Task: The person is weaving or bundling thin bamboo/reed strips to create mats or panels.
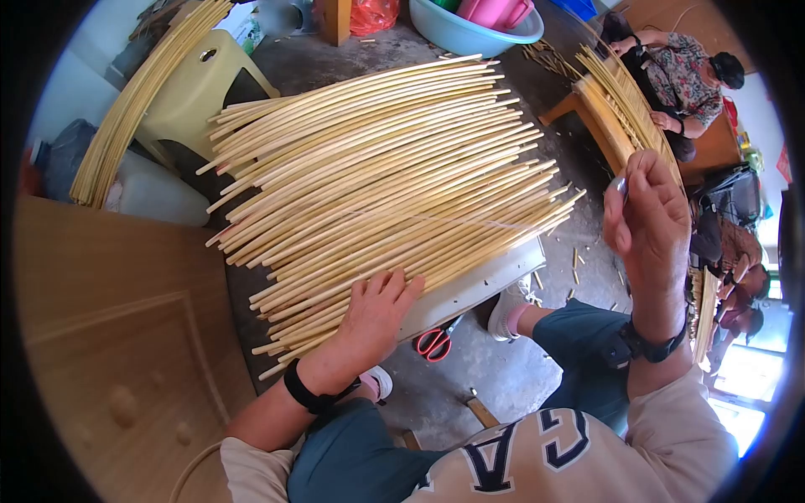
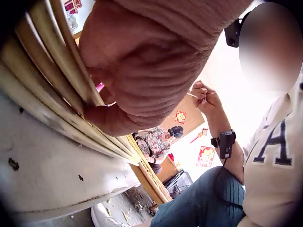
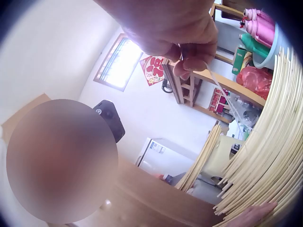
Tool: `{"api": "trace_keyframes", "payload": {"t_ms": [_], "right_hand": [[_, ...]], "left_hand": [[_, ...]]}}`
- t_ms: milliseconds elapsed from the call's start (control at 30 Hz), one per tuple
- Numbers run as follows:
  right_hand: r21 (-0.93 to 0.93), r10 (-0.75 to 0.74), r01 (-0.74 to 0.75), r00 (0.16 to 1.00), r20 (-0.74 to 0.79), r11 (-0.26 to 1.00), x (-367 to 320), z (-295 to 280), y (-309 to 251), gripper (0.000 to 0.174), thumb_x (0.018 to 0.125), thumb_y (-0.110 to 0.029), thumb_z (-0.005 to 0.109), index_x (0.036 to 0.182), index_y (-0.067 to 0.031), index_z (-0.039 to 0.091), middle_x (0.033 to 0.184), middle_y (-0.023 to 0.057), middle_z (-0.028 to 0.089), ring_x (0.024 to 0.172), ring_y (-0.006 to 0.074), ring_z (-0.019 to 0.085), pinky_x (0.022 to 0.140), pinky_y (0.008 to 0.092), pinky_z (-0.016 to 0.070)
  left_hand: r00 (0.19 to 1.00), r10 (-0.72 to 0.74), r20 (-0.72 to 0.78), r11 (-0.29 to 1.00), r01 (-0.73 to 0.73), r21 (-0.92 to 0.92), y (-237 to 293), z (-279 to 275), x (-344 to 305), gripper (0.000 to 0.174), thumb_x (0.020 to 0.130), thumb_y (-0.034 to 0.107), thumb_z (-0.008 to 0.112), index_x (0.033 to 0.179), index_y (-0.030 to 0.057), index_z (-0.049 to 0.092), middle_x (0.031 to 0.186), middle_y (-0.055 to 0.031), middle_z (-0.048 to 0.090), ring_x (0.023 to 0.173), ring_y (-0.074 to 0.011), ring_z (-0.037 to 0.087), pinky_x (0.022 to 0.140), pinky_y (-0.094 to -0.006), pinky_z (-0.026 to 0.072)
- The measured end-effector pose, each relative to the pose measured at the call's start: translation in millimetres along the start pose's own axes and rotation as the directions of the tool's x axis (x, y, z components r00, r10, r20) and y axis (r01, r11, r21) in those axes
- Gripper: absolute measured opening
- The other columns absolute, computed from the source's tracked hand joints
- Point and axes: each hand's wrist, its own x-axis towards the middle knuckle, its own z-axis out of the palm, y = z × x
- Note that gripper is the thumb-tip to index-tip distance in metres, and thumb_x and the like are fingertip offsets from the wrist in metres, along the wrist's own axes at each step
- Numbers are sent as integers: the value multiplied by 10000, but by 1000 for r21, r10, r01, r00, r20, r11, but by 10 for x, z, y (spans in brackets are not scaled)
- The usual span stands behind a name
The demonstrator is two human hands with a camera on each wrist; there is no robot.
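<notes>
A wide mat of thin pale wooden sticks [image 1: 377,159], laid side by side, covers a low white-topped table [image 1: 478,281]. My left hand [image 1: 379,314] rests on the sticks near the edge closest to me, fingers spread. In the left wrist view its thumb [image 2: 106,118] lies along the outer sticks. Raised off to the right, my right hand [image 1: 656,210] pinches a white string [image 3: 220,86], which runs taut down to the sticks. A small shiny metal piece [image 1: 621,186] shows at its fingers; its kind is unclear.
Red-handled scissors [image 1: 434,344] lie below the table edge. A yellow-green stool [image 1: 197,92] and another stick bundle [image 1: 138,109] stand left. A blue basin [image 1: 478,29] is behind. Another person [image 1: 683,84] sits by a wooden bench [image 1: 599,121] at right. A wooden panel [image 1: 126,310] borders the left.
</notes>
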Motion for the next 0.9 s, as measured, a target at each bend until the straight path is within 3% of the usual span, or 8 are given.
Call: {"api": "trace_keyframes", "payload": {"t_ms": [133, 233, 367, 567, 633, 767, 833, 900], "right_hand": [[7, 334, -344, 916, 224, 939, -115, 50, -140, 136, 920, -175, 494, 915, -52, 438, 583, 98, 554, 366, 68, 378, 360, 172, 291], [-71, 580, -613, 695, 424, 787, -234, 62, -170, 112, 908, -141, 521, 921, -41, 474, 614, 113, 587, 384, 59, 400, 362, 185, 294], [-270, 683, -706, 399, 611, 655, -412, 193, -118, 130, 926, -154, 530, 942, -36, 478, 680, 50, 610, 465, 44, 459, 419, 174, 344], [-309, 650, -643, 395, 649, 700, -452, 220, -109, 157, 939, -200, 518, 973, -54, 474, 702, 8, 585, 511, 27, 469, 461, 172, 363], [-320, 649, -631, 397, 649, 706, -451, 235, -102, 158, 938, -202, 520, 970, -54, 476, 700, 5, 582, 513, 28, 470, 465, 173, 367], [-354, 647, -614, 355, 675, 706, -439, 254, -59, 163, 938, -209, 521, 961, -52, 482, 700, -3, 578, 520, 29, 473, 475, 175, 375], [-354, 639, -599, 368, 675, 719, -435, 254, -52, 167, 937, -213, 522, 956, -51, 486, 697, -5, 578, 521, 31, 478, 478, 177, 380], [-364, 644, -587, 383, 663, 724, -425, 247, -49, 171, 937, -215, 521, 957, -49, 486, 693, -5, 580, 526, 33, 487, 483, 181, 388]], "left_hand": [[1000, 11, -10, 992, -12, -129, -63, -72, 6, 619, 665, 8, 616, 1258, 59, 446, 1225, -149, 459, 1101, -326, 440, 879, -433, 367], [999, 26, -22, 968, -31, -250, -129, -162, 27, 517, 673, 43, 656, 1169, 46, 511, 1184, -147, 499, 1054, -329, 474, 849, -421, 404], [1000, -12, -4, 980, 11, -198, -288, -354, 92, 387, 694, 48, 668, 1064, 35, 557, 1121, -147, 543, 1001, -325, 504, 808, -399, 433], [882, -167, -440, 982, 108, -155, -808, -609, 369, 296, 707, 52, 649, 993, 45, 572, 1018, -145, 568, 909, -330, 515, 771, -401, 440], [848, -165, -504, 983, 182, -15, -901, -753, 632, 450, 736, 128, 666, 1162, 69, 533, 1151, -188, 529, 1047, -357, 488, 874, -407, 418], [905, -75, -418, 971, 161, 174, -1052, -633, 1236, 628, 787, 312, 641, 1333, 106, 409, 1344, -224, 383, 1265, -395, 324, 1008, -520, 298], [933, -353, -66, 895, 357, 267, -1029, -554, 1394, 733, 821, 496, 553, 1400, 120, 306, 1452, -208, 228, 1365, -398, 120, 1022, -657, 135], [945, -312, -98, 891, 327, 317, -1081, -439, 1411, 744, 828, 569, 498, 1405, 142, 304, 1466, -206, 192, 1373, -399, 74, 985, -717, 89]]}}
